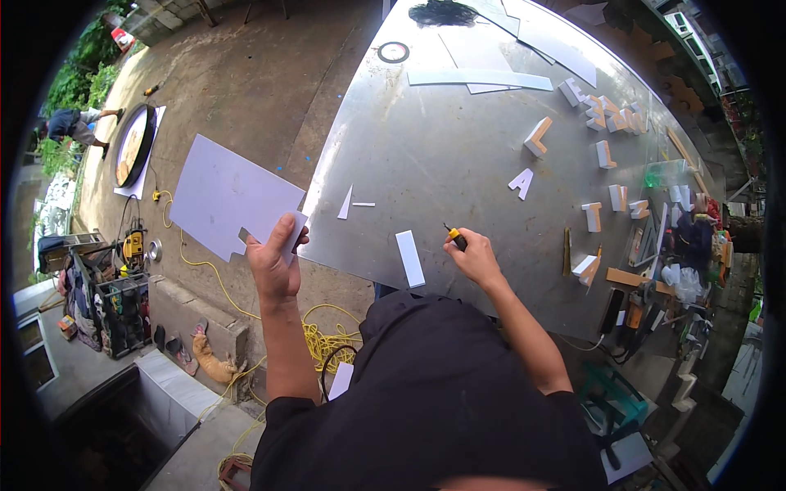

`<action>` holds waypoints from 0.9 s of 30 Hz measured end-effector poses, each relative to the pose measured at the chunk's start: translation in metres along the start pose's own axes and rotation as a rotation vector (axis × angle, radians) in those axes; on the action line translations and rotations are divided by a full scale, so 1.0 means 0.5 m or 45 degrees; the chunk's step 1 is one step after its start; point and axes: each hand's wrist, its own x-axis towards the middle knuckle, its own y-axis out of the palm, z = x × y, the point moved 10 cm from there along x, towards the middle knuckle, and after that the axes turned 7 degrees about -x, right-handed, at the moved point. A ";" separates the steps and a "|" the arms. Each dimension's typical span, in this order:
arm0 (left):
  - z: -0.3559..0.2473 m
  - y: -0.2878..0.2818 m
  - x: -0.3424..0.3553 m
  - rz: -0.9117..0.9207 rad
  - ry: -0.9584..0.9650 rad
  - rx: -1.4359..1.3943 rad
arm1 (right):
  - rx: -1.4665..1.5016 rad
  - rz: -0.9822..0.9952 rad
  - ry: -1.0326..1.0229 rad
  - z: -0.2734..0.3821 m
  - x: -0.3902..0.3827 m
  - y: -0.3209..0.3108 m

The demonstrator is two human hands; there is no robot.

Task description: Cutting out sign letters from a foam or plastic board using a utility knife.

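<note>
A large white sheet (233,192) with a notched lower edge is gripped by my left hand (277,255), thumb on top, out past the table's left edge. My right hand (476,260) is closed round a yellow and black utility knife (456,237), its tip pointing up and left over the metal table (442,172). Between the two hands a white rectangular strip (410,259) lies near the table's front edge. A thin white triangle (346,202) and a small narrow sliver (364,204) rest farther to the left. A flat white letter A (520,183) lies ahead of my right hand.
Several block letters (604,154) stand along the table's right side. Long white offcuts (483,79) and a roll of tape (394,52) lie at the far end. A yellow cord (327,340) coils on the ground, near a lying cat (211,358). Another person (78,127) bends at far left.
</note>
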 end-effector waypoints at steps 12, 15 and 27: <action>0.032 0.109 -0.141 0.263 -0.488 -0.313 | 0.298 0.034 -0.110 0.205 0.024 0.004; 0.038 0.165 -0.158 0.452 -0.640 -0.408 | 0.608 -0.021 -0.398 0.317 -0.048 -0.124; 0.127 0.313 -0.218 1.300 -1.317 -0.649 | 0.128 -0.378 -0.842 0.390 -0.119 -0.290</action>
